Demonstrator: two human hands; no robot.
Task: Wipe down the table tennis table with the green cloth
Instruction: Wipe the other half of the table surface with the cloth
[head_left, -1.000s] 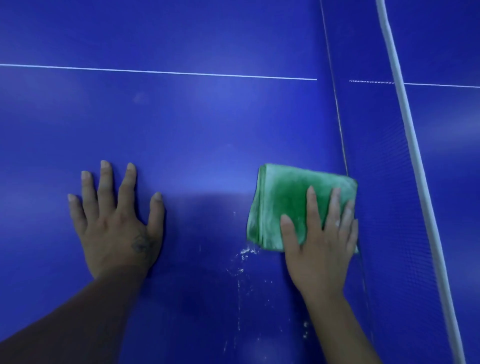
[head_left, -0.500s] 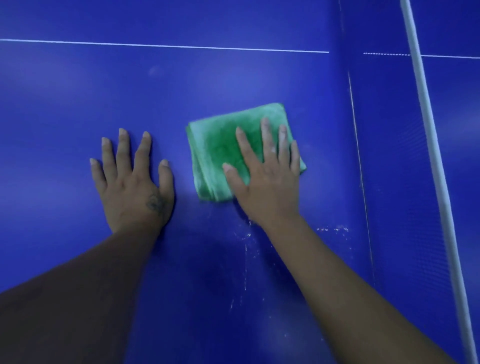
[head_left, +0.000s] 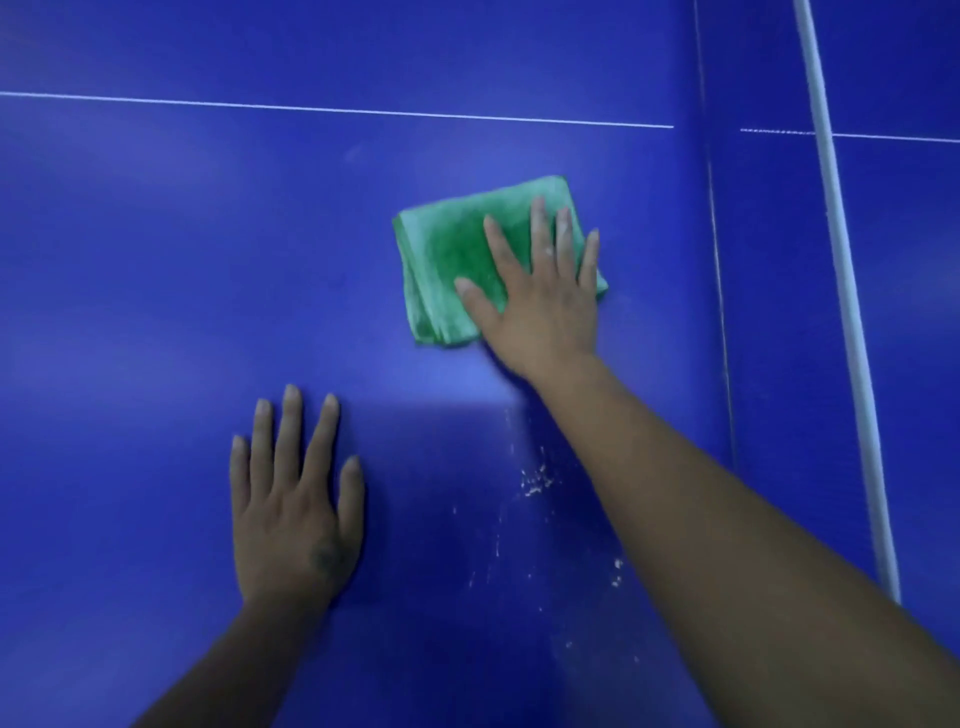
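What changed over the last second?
The right hand, flat on the green cloth, slid it left from beside the net toward the left hand, then pushed it away from the person. Nothing gripped or released. Left hand stays flat on the table; white specks remain.

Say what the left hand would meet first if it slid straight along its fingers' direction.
Nothing but bare table tennis table; the left hand likely passes left of the green cloth, reaching the white line.
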